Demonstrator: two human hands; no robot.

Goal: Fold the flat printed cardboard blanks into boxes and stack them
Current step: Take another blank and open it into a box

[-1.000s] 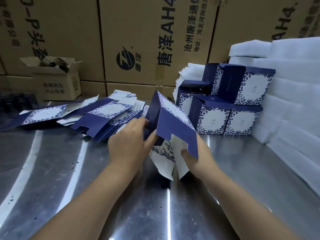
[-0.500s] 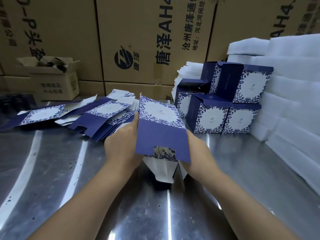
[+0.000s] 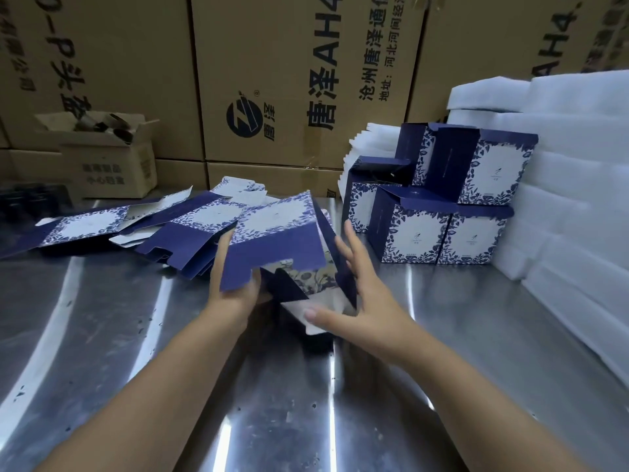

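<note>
Nearest, two bare forearms reach out over the steel table; the left hand is closed on the lower left edge of a half-opened blue printed box blank, held above the table; the right hand is spread, fingers apart, its palm against the blank's right side and its thumb on a white bottom flap (whether it truly grips is unclear). Beyond, to the left, a loose pile of flat blanks lies fanned across the table; to the right, folded boxes stand stacked in two tiers, beside white foam sheets; brown shipping cartons fill the back.
</note>
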